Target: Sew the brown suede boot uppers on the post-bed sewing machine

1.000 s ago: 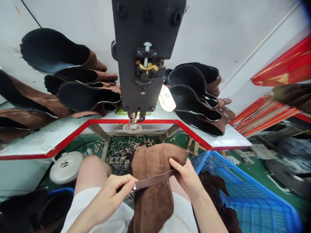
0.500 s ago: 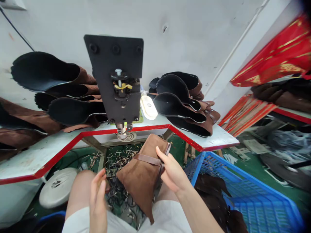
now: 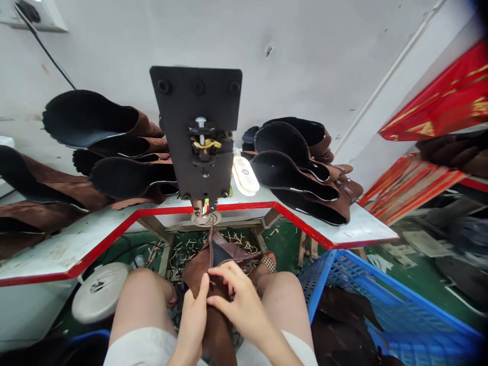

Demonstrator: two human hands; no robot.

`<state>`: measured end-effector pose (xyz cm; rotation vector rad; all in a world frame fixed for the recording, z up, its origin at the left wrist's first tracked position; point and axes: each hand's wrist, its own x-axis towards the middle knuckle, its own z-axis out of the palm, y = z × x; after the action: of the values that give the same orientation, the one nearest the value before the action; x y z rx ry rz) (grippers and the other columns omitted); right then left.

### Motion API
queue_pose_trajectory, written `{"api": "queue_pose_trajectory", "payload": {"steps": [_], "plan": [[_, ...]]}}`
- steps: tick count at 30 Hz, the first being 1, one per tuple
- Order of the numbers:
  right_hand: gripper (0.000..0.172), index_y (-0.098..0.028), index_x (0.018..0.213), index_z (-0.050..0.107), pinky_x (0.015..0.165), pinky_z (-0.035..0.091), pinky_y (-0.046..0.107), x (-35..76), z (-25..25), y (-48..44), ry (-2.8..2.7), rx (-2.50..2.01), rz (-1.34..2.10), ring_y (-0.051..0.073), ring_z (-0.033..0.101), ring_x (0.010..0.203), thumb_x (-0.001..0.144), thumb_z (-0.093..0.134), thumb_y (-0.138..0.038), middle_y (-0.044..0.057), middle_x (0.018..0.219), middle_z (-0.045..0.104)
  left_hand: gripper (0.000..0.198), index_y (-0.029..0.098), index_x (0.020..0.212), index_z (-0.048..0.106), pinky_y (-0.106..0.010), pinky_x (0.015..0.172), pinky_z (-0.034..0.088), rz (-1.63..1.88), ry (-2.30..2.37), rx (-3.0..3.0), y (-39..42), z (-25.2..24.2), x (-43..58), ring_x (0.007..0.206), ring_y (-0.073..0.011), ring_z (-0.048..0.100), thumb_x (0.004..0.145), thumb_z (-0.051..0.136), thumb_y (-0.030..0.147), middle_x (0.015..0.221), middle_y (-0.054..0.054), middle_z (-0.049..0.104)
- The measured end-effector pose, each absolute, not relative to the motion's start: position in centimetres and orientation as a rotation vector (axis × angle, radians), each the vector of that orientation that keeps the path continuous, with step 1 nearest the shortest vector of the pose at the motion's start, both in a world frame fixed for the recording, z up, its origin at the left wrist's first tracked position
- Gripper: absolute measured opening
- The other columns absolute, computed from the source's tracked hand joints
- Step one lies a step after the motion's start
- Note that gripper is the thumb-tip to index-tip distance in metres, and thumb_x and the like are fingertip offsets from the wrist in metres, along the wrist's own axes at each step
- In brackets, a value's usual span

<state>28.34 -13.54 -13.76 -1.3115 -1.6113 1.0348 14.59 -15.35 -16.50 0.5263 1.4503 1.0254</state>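
Observation:
Over my lap I hold a brown suede boot upper (image 3: 219,333), its dark lining and a strap-like shiny brown part facing up. My left hand (image 3: 193,317) is closed on its left side, thumb along the edge. My right hand (image 3: 238,300) pinches the same edge from the right, thumb and forefinger close to my left thumb. The upper's far tip rises toward the needle area of a black sewing machine (image 3: 198,132), just below its presser foot (image 3: 205,208); I cannot tell if they touch.
A red-edged white table (image 3: 366,229) surrounds the machine, with brown boot uppers stacked left (image 3: 125,175) and right (image 3: 301,173). A blue crate (image 3: 381,284) with dark brown pieces stands right. A white lamp (image 3: 246,175) glows beside the machine. A round grey-white object (image 3: 99,292) sits lower left.
The boot upper has been turned so its lining shows and brought nearer the machine. My left hand, free before, now grips it alongside my right. The view has shifted slightly.

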Motion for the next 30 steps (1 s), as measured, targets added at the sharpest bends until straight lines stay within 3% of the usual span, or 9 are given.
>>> {"api": "queue_pose_trajectory", "payload": {"steps": [3, 6, 11, 13, 16, 18, 20, 26, 30], "plan": [[0.019, -0.024, 0.093, 0.08, 0.073, 0.056, 0.028, 27.1, -16.0, -14.5, -1.711, -1.268, 0.918, 0.018, 0.067, 0.081, 0.084, 0.073, -0.009, 0.001, 0.088, 0.07, 0.043, 0.01, 0.111, 0.07, -0.043, 0.096, 0.06, 1.002, 1.483, 0.391, -16.2, -16.8, 14.9, 0.108, -0.0348, 0.074, 0.093, 0.067, 0.049, 0.112, -0.021, 0.078], [0.021, -0.024, 0.094, 0.081, 0.072, 0.058, 0.033, 26.5, -17.3, -14.7, -1.751, -1.177, 0.781, 0.02, 0.068, 0.079, 0.096, 0.063, -0.015, 0.003, 0.082, 0.074, 0.04, 0.01, 0.111, 0.07, -0.046, 0.096, 0.06, 1.003, 1.521, 0.329, -16.7, -17.4, 15.2, 0.105, -0.0342, 0.076, 0.097, 0.064, 0.046, 0.108, -0.022, 0.078], [0.032, -0.026, 0.108, 0.077, 0.105, 0.053, 0.058, 27.3, -18.0, -14.8, -1.991, -1.101, 0.486, 0.03, 0.067, 0.118, 0.101, 0.048, -0.013, 0.011, 0.114, 0.078, 0.033, 0.015, 0.113, 0.073, -0.044, 0.112, 0.048, 1.059, 1.566, 0.43, -17.2, -18.3, 15.2, 0.125, -0.0325, 0.067, 0.097, 0.063, 0.042, 0.122, -0.017, 0.076], [0.035, -0.025, 0.116, 0.072, 0.112, 0.05, 0.057, 27.5, -18.0, -14.9, -2.091, -1.075, 0.426, 0.028, 0.069, 0.119, 0.101, 0.045, -0.01, 0.011, 0.118, 0.077, 0.034, 0.014, 0.116, 0.072, -0.045, 0.119, 0.04, 1.06, 1.589, 0.514, -17.3, -18.5, 15.3, 0.133, -0.0333, 0.06, 0.098, 0.059, 0.041, 0.128, -0.018, 0.073], [0.026, -0.024, 0.109, 0.068, 0.103, 0.057, 0.047, 26.7, -18.2, -15.6, -1.989, -1.204, 0.512, 0.024, 0.074, 0.101, 0.102, 0.045, -0.013, 0.008, 0.104, 0.077, 0.039, 0.011, 0.112, 0.072, -0.051, 0.121, 0.032, 1.036, 1.597, 0.672, -17.5, -18.6, 15.5, 0.133, -0.0378, 0.057, 0.099, 0.053, 0.042, 0.126, -0.022, 0.072], [0.021, -0.025, 0.096, 0.064, 0.084, 0.061, 0.04, 25.7, -18.4, -16.2, -1.871, -1.326, 0.548, 0.023, 0.072, 0.085, 0.103, 0.045, -0.016, 0.005, 0.091, 0.073, 0.039, 0.013, 0.106, 0.073, -0.052, 0.119, 0.034, 1.028, 1.572, 0.777, -17.5, -18.6, 15.6, 0.124, -0.0397, 0.062, 0.097, 0.054, 0.046, 0.118, -0.022, 0.075], [0.021, -0.025, 0.088, 0.059, 0.069, 0.057, 0.036, 24.9, -18.7, -16.3, -1.793, -1.405, 0.533, 0.022, 0.066, 0.075, 0.102, 0.045, -0.019, 0.003, 0.081, 0.067, 0.039, 0.016, 0.101, 0.074, -0.049, 0.117, 0.038, 1.03, 1.543, 0.854, -17.7, -18.5, 15.7, 0.113, -0.0389, 0.067, 0.093, 0.057, 0.05, 0.11, -0.02, 0.077], [0.026, -0.023, 0.09, 0.064, 0.095, 0.046, 0.051, 28.1, -19.3, -11.6, -1.552, -1.474, 0.406, 0.032, 0.059, 0.102, 0.101, 0.046, -0.038, 0.012, 0.105, 0.065, 0.04, 0.018, 0.1, 0.078, -0.044, 0.109, 0.045, 1.038, 1.608, 0.724, -21.8, -18.6, 15.3, 0.115, -0.0404, 0.065, 0.087, 0.066, 0.054, 0.11, -0.022, 0.077], [0.036, -0.02, 0.1, 0.065, 0.09, 0.045, 0.052, 28.7, -19.4, -7.4, -1.504, -1.467, 0.571, 0.034, 0.062, 0.095, 0.095, 0.052, -0.052, 0.013, 0.1, 0.067, 0.037, 0.021, 0.1, 0.08, -0.04, 0.104, 0.051, 1.146, 1.596, 0.405, -24.7, -18.0, 15.3, 0.113, -0.0375, 0.067, 0.079, 0.078, 0.051, 0.109, -0.017, 0.078]]}}
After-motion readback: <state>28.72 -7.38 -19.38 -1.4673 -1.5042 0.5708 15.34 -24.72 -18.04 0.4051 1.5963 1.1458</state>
